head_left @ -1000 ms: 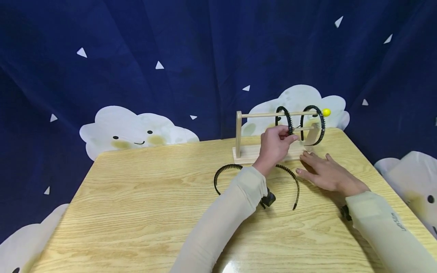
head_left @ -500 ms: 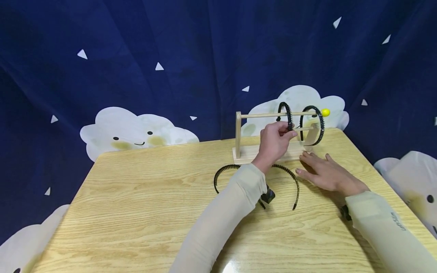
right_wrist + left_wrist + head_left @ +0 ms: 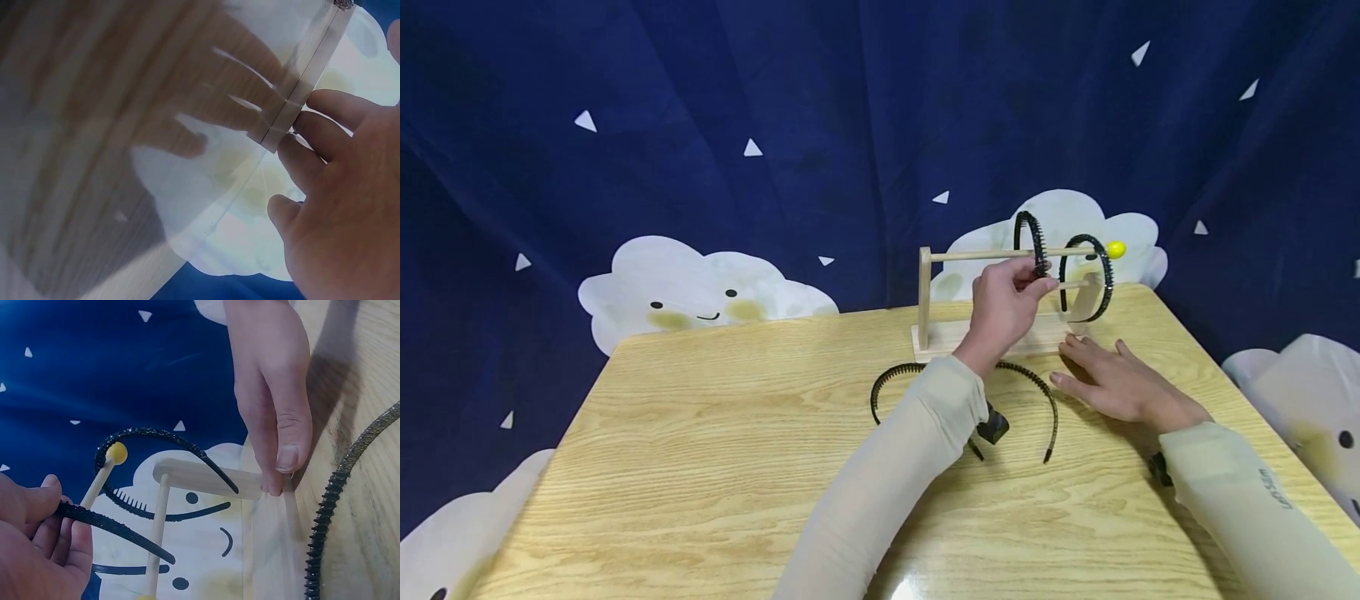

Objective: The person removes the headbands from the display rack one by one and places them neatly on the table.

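Observation:
My left hand point(image 3: 1003, 304) pinches one arm of a black toothed headband point(image 3: 1032, 229). In the head view its arch stands above the upper rod of a wooden rack point(image 3: 924, 300), its two sides falling on either side of the rod. A second black headband point(image 3: 1107, 283) hangs near the rod's right end, beside a yellow ball point(image 3: 1116, 249). My right hand point(image 3: 1112, 379) lies low, fingers fairly straight, fingertips touching the right end of the rack's base point(image 3: 294, 103). Another dark toothed headband point(image 3: 1049, 400) lies on the table, partly hidden behind my left forearm.
The wooden table point(image 3: 700, 433) stretches far to the left of the rack. Behind its back edge hangs a dark blue curtain point(image 3: 775, 208) with white triangles and cloud prints. A shorter lower rod point(image 3: 1071, 285) also runs on the rack.
The pinched headband has risen a little, its arch now higher over the upper rod, with my left fingers moving up with it. My right hand stays put.

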A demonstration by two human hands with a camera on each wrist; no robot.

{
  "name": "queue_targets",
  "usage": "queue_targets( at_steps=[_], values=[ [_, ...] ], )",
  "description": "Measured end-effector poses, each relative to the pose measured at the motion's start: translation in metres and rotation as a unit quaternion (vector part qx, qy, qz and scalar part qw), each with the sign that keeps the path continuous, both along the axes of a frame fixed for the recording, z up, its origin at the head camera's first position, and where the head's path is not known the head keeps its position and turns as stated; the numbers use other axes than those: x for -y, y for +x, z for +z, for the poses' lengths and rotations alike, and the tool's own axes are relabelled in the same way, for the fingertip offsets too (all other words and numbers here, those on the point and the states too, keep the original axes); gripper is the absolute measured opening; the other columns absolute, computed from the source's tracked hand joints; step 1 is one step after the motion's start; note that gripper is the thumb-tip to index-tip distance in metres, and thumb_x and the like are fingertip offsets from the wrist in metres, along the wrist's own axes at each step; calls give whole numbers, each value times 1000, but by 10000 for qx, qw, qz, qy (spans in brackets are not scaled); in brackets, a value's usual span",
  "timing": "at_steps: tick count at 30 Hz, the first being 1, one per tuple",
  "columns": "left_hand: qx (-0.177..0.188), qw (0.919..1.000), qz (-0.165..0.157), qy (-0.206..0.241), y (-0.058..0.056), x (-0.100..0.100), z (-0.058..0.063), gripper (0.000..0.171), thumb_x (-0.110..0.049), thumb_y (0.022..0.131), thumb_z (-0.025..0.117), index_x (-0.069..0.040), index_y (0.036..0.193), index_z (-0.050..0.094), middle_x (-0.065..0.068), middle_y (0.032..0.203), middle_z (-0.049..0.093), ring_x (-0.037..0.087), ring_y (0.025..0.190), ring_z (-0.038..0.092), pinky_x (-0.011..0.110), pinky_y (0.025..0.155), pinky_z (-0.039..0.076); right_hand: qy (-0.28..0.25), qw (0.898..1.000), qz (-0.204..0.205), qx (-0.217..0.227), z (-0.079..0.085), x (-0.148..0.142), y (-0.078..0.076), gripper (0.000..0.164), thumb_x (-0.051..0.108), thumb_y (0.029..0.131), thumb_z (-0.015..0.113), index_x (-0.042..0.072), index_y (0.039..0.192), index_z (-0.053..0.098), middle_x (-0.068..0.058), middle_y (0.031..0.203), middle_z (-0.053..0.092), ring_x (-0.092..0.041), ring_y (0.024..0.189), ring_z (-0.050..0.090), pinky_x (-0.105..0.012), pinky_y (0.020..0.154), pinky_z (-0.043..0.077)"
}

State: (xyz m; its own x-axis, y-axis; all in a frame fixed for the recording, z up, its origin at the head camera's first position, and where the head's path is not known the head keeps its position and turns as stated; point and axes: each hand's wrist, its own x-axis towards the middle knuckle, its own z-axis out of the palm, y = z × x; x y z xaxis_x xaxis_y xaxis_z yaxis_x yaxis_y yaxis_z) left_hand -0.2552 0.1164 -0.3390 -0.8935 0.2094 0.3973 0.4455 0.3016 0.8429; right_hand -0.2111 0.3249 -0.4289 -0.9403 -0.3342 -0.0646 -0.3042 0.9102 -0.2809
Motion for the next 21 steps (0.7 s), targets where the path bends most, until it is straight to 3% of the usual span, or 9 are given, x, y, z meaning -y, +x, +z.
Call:
queue_targets(
  at_steps=[7,14,21],
  values=[
    [-120,9997,-18,200,-1,2,7,17,-20,92,76,-13,107,78,-8,85,73,-5,74,61,12,70,48,-54,10000,10,32,2,1,2,77,57,104,43,-4,152,39,-26,158,28,-47,145,23,-71,112,10],
    [121,9989,6,459,-1,2,14,18,-19,91,77,-13,108,78,-9,83,72,-3,73,61,13,68,49,-95,9999,50,10,2,1,2,77,57,104,43,-4,152,39,-26,158,28,-48,145,23,-72,111,10],
    [140,9978,-104,643,-1,3,19,19,-18,92,76,-10,109,78,-8,83,71,-2,73,62,14,68,50,-100,9999,31,4,1,0,2,78,58,104,43,-3,152,39,-26,158,28,-47,145,23,-72,112,10]
  ],
)
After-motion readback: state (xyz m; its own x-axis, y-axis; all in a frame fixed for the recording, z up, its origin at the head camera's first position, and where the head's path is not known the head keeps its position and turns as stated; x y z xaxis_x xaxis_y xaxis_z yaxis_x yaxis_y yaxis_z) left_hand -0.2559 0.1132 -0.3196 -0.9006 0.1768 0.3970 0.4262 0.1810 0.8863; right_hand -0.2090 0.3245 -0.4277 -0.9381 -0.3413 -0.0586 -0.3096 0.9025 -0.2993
